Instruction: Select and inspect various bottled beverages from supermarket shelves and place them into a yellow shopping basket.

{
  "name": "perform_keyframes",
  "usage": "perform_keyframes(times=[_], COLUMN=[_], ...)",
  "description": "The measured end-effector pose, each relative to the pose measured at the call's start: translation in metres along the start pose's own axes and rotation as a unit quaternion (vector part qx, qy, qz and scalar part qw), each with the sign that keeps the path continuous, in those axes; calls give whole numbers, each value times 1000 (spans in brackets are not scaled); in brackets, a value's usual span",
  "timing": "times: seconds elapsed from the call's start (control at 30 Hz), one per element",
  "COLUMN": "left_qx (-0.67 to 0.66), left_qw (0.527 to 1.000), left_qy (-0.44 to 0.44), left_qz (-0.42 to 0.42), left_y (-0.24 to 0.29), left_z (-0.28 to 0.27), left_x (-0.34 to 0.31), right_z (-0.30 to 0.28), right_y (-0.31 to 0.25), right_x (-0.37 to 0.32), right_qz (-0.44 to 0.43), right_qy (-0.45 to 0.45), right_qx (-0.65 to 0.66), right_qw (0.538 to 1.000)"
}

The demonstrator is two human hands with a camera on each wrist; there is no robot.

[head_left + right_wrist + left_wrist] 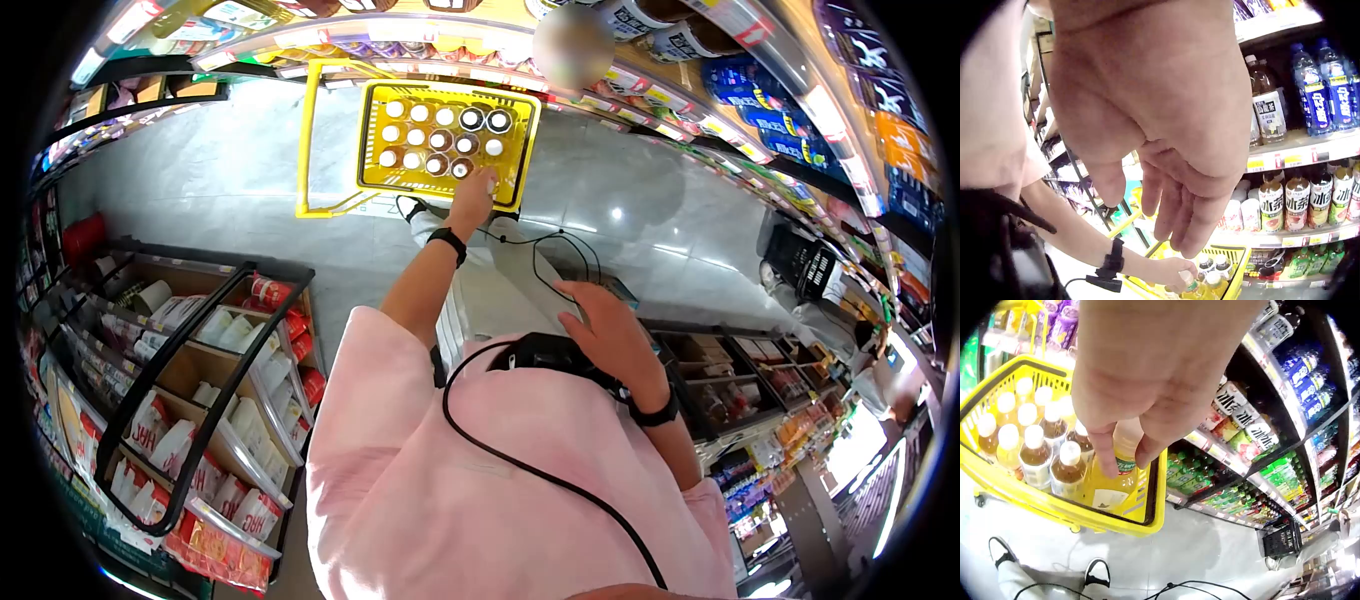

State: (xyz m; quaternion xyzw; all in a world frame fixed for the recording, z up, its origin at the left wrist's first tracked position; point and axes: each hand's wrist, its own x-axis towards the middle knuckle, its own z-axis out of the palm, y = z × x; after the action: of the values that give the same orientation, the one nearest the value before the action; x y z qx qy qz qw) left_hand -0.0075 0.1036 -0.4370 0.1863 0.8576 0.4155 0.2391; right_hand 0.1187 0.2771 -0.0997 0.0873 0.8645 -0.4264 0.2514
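A yellow basket (367,125) (1094,523) holds several capped bottles standing in rows, some with dark drinks and some with yellow ones. At its near right corner, my left hand (474,200) (1147,375) grips the upper part of a bottle of yellow drink (1110,490) with a green label band, which is upright inside the basket wall. The palm hides the bottle's cap in the left wrist view. My right hand (610,335) (1154,119) hangs in front of my body, fingers relaxed and holding nothing.
Shelves of bottled drinks (785,120) (1294,200) run behind and right of the basket. A rack of packaged goods (200,400) stands at left. A dark cable (560,240) hangs near my legs. Another person with a black basket (815,265) is at right.
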Motion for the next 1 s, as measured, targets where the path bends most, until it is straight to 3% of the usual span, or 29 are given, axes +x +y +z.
perform_keyframes(times=[0.17,0.2,0.37,0.43,0.5,0.53,0.6,0.63,0.67,0.7,0.73,0.77,0.8,0.87,0.9,0.93,1.0], left_qx=[5,14,17,9,17,2,95,-43,-124,-100,-1,43,-120,-127,-167,-190,-93], left_qw=[996,989,990,984,980,991,994,994,971,984,996,995,972,973,969,972,979], left_qy=[20,9,50,-19,-1,1,-46,2,-61,-36,-22,-64,-100,-74,-33,43,95], left_qz=[-86,-148,-133,-175,-196,-133,-18,-102,-195,-143,83,56,-175,-177,-180,-132,-154], left_y=[-41,-44,-88,-89,-64,-73,-138,-70,-70,-84,-107,-96,-36,23,28,-2,12], left_z=[53,59,100,101,90,90,127,74,64,67,60,38,-13,-90,-117,-130,-184], left_x=[23,29,49,52,49,50,52,40,37,34,33,25,16,-6,-22,-38,-80], right_z=[6,9,10,4,1,1,-4,-9,-14,-20,-27,-40,-56,-86,-103,-117,-133], right_y=[11,12,21,19,21,23,20,16,11,6,-3,-7,-10,-38,-48,-53,-45], right_x=[5,4,2,2,0,-2,-3,-3,-4,-2,0,4,6,9,13,19,17], right_qz=[51,54,51,83,62,58,43,25,14,0,-26,-54,-64,-57,-68,-78,-147], right_qy=[1,15,14,-3,20,25,42,57,59,62,109,129,106,118,150,168,271], right_qx=[12,17,24,20,16,11,14,17,19,22,26,35,27,37,42,47,38], right_qw=[999,998,998,996,998,998,998,998,998,998,993,990,992,991,985,982,951])
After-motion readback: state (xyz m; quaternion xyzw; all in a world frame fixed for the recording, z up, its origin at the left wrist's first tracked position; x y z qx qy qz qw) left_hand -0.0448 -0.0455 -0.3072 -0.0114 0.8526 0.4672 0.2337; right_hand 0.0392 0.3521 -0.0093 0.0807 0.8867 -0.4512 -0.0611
